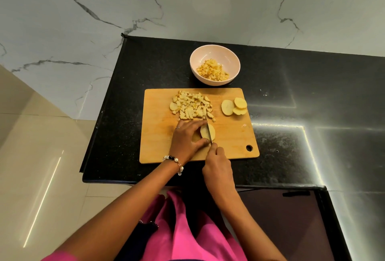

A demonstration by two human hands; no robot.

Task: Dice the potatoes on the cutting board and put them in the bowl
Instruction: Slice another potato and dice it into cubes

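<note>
1. knife (209, 133) is biting into the potato slices (206, 132) on the cutting board (229, 135) — right hand (217, 169) is gripping its handle.
2. left hand (188, 139) is clamping the slices — fingertips should be staying curled back.
3. diced pile (191, 106) is waiting near the bowl (214, 67).

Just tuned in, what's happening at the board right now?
A person is dicing potatoes. The left hand steadies a potato piece on the cutting board while the right hand cuts it with a knife. A diced pile and three slices wait; the bowl already holds dice.
</note>
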